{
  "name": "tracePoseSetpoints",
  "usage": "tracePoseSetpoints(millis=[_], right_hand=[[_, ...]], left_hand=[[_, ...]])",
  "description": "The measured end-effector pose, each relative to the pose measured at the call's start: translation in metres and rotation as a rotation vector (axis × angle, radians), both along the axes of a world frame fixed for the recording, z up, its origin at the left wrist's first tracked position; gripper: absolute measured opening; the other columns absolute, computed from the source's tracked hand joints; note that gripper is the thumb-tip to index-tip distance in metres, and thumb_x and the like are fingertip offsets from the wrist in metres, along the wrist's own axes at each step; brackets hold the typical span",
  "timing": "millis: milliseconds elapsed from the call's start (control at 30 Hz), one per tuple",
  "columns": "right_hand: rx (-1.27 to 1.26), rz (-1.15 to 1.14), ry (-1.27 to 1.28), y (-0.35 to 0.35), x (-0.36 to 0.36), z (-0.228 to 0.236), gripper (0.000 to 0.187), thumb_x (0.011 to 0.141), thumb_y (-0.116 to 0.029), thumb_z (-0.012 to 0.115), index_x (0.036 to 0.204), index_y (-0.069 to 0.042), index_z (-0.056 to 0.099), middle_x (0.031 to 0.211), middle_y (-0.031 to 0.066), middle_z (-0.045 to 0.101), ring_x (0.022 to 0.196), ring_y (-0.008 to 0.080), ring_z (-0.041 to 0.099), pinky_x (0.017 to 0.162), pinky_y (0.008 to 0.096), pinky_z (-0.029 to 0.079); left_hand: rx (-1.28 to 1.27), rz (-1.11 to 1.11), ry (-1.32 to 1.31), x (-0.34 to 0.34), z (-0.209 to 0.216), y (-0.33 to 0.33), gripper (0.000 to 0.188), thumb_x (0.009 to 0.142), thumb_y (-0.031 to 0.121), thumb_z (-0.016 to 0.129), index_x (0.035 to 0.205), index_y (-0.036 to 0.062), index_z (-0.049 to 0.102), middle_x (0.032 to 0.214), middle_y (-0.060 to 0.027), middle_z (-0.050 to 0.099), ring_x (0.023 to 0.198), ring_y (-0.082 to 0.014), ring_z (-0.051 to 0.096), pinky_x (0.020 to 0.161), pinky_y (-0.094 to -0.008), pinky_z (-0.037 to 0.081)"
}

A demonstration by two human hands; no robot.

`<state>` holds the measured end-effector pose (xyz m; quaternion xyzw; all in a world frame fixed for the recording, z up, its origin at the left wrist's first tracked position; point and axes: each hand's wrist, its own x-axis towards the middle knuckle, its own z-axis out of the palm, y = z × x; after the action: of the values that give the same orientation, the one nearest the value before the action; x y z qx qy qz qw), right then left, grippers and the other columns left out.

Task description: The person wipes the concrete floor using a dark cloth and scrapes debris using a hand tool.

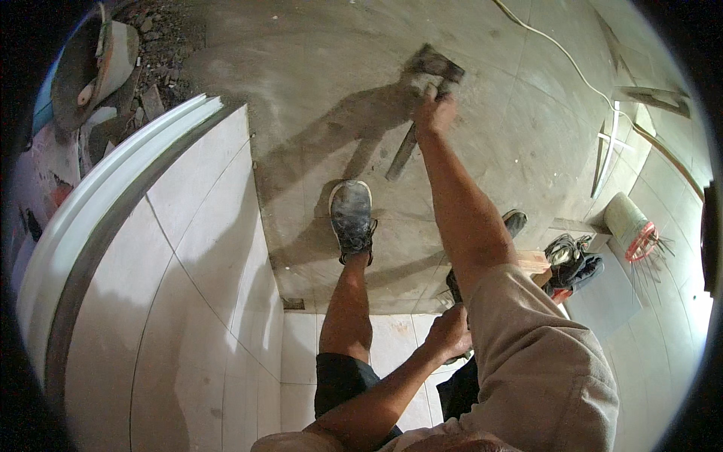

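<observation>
My right hand (434,113) reaches far out over the dusty floor (301,98), its fingers wrapped around a short-handled tool near its wide dark head (431,62). The tool's straight dark handle (402,153) sticks out behind the hand, back toward me. Motion blurs the head, so its exact kind does not show. Closer in, my left hand (450,331) is curled closed beside my right knee; whatever it may hold is hidden. My left shoe (351,215) stands on the floor below the handle, while the right shoe (515,222) is partly covered by my arm.
A tiled low wall (196,248) topped by a white track (113,181) runs along the left. Beyond it are a bucket (113,64) and rubble (154,45). On the right lie a cable (561,53), a pale cylinder with a red rim (629,222), a wooden block (533,261) and dark cords (568,252).
</observation>
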<state>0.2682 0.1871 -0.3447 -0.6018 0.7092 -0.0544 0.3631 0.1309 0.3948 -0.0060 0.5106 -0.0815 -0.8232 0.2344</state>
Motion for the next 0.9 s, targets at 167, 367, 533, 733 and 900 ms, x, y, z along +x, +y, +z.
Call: tracePoseSetpoints(millis=[167, 367, 533, 733, 900], right_hand=[[-0.178, 0.155, -0.028, -0.004, -0.016, 0.003, 0.037, 0.095, -0.035, 0.062, 0.098, 0.003, 0.060, 0.083, 0.0158, 0.064, 0.067, 0.0237, 0.064, 0.059, 0.0392, 0.052], [-0.059, 0.436, -0.029, 0.005, -0.024, 0.006, 0.034, 0.095, -0.031, 0.061, 0.101, 0.002, 0.060, 0.084, 0.0149, 0.065, 0.068, 0.0238, 0.062, 0.064, 0.0392, 0.052], [0.078, -0.055, 0.112, -0.133, -0.034, 0.000, 0.038, 0.093, -0.034, 0.065, 0.114, -0.003, 0.062, 0.083, 0.0130, 0.068, 0.069, 0.0255, 0.067, 0.056, 0.0413, 0.051], [0.103, 0.015, 0.019, -0.173, -0.016, 0.051, 0.037, 0.093, -0.034, 0.066, 0.103, 0.001, 0.062, 0.077, 0.0134, 0.067, 0.056, 0.0234, 0.064, 0.051, 0.0370, 0.052], [-0.122, 0.037, 0.004, -0.233, -0.081, 0.004, 0.038, 0.093, -0.035, 0.065, 0.101, 0.002, 0.061, 0.075, 0.0137, 0.066, 0.056, 0.0221, 0.063, 0.048, 0.0351, 0.053]], left_hand=[[-0.088, 0.072, -0.101, 0.002, -0.004, -0.004, 0.059, 0.078, 0.026, 0.076, 0.126, 0.0021, 0.052, 0.120, -0.0244, 0.062, 0.108, -0.0383, 0.064, 0.093, -0.0458, 0.051], [0.010, 0.044, -0.082, 0.004, -0.008, -0.010, 0.056, 0.075, 0.020, 0.074, 0.125, 0.0048, 0.054, 0.119, -0.0219, 0.064, 0.112, -0.0380, 0.062, 0.094, -0.0445, 0.049], [-0.003, 0.102, -0.188, -0.003, -0.009, -0.015, 0.054, 0.074, 0.018, 0.072, 0.124, 0.0050, 0.055, 0.121, -0.0205, 0.063, 0.111, -0.0369, 0.062, 0.096, -0.0427, 0.049], [0.003, 0.089, -0.078, -0.010, -0.012, -0.025, 0.055, 0.071, 0.017, 0.073, 0.123, 0.0076, 0.056, 0.109, -0.0201, 0.066, 0.101, -0.0364, 0.064, 0.089, -0.0416, 0.050], [-0.038, 0.023, -0.056, -0.019, -0.010, -0.057, 0.053, 0.070, 0.018, 0.073, 0.120, 0.0081, 0.059, 0.101, -0.0189, 0.068, 0.093, -0.0347, 0.067, 0.084, -0.0402, 0.052]])
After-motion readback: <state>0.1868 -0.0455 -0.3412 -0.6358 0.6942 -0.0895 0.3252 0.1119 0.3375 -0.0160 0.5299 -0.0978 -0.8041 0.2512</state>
